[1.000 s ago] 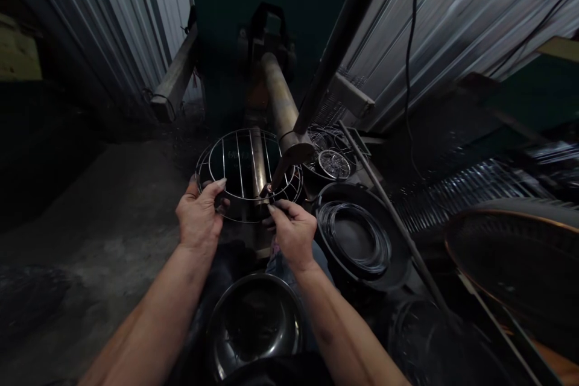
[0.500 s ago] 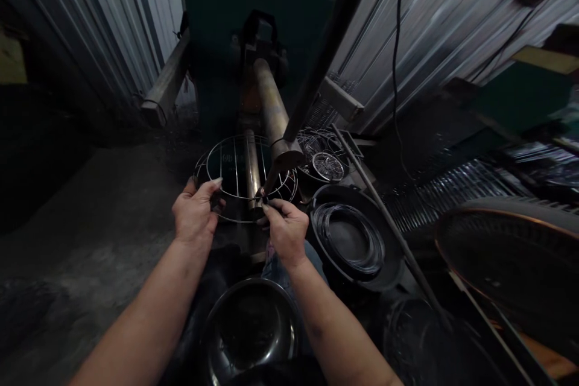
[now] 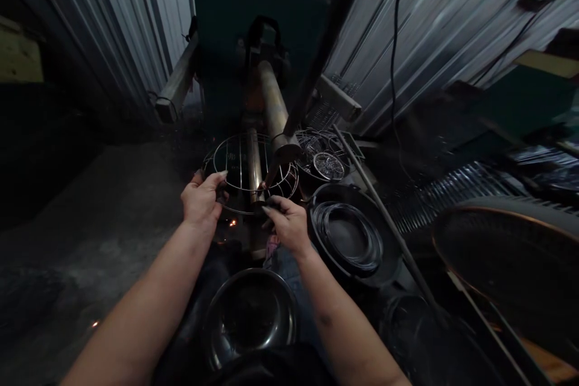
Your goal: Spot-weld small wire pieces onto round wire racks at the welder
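Left hand (image 3: 202, 200) closed on wire cage (image 3: 250, 172) rim, right hand (image 3: 288, 224) pinching the near rim beneath electrode tip (image 3: 270, 177), sparks (image 3: 231, 224) below the grip, bowl (image 3: 251, 315) nearer the body.

A dim metal workshop. Corrugated sheet walls (image 3: 452, 18) close in a welding machine (image 3: 266, 90), with sparks (image 3: 231, 223) on the bare concrete floor (image 3: 104, 217). Wire rings (image 3: 348, 235), a steel bowl (image 3: 251, 313) and wire grilles (image 3: 323, 160) lie stacked nearby.

A dark metal bowl (image 3: 251, 316) sits at the bottom centre. Right of it, a black pan (image 3: 357, 238) holds coiled wire rings (image 3: 346, 235). Corrugated metal sheets (image 3: 434, 18) line the walls.
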Available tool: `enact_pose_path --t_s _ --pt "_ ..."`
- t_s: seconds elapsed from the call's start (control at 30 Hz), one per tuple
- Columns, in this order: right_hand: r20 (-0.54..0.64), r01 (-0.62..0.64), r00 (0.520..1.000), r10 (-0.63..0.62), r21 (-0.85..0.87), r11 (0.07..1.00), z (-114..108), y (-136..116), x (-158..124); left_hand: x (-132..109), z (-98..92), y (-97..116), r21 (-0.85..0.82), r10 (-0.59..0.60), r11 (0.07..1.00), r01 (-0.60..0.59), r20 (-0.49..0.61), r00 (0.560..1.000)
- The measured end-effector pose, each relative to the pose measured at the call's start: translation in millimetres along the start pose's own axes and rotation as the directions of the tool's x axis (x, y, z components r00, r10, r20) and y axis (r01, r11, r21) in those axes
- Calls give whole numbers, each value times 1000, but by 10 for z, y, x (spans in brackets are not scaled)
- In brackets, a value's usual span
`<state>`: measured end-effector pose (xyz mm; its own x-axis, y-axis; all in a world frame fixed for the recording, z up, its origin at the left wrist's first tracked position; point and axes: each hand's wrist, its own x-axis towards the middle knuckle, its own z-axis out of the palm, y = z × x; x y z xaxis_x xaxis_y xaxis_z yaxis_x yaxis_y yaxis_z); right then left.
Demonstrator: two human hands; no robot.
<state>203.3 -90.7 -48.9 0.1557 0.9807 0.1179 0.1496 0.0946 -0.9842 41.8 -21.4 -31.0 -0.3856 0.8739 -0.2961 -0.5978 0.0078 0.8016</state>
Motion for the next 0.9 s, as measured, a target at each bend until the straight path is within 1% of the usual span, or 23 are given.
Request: enact_pose_path --t_s 0.13,0.27,0.4,0.57,0.7,0.8,0.9 --pt "-56 138 987 -150 -178 974 21 -5 9 62 2 8 30 -49 998 49 -11 999" --pt "-45 232 964 -264 -349 908 47 -83 1 91 31 38 46 -68 997 69 -29 997" --pt "-23 297 938 -345 -458 838 56 -100 -1 94 64 62 78 -47 996 50 -36 998" --pt "-35 322 919 -393 -507 799 82 -43 7 79 74 83 130 16 991 -18 15 1000" --pt "-14 338 909 -417 -561 756 99 -22 6 67 75 103 190 38 981 -34 -22 999" --pt "-9 333 901 -434 -630 702 112 -21 5 67 81 126 219 27 976 -20 -27 999" --pt "-3 305 905 -425 -692 654 126 -21 5 76 83 127 221 28 975 -24 -17 999"
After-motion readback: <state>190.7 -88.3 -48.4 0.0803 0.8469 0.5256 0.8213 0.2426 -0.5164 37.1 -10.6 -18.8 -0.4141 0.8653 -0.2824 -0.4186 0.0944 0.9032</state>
